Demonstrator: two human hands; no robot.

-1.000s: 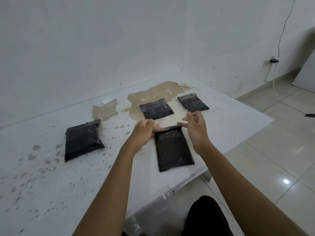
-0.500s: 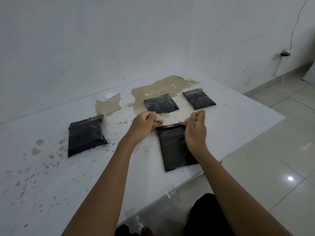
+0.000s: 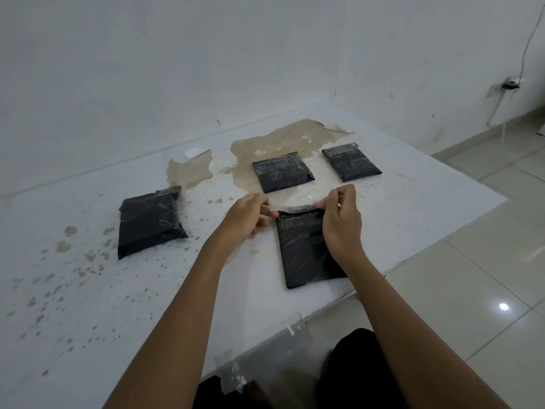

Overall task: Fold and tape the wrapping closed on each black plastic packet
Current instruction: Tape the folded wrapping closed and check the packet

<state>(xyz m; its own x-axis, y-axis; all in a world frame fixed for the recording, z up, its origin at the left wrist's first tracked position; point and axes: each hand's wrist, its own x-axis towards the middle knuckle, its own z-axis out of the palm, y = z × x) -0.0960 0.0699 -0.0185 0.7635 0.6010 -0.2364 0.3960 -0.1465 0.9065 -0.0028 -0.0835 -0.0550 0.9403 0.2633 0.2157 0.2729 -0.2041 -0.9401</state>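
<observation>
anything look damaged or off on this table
Yes. The table's white surface has peeled away in large brown patches near the wall, with small chipped flecks scattered to the left. The four black packets look intact; the nearest packet is being worked on.

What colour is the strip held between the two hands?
Clear, whitish strip, seen in the head view.

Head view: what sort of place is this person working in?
Probably a bare spare room used as a makeshift packing spot, not a proper workshop: a worn white table with peeling laminate, plain scuffed walls, a glossy tiled floor, and black packets laid out on the table.
</observation>
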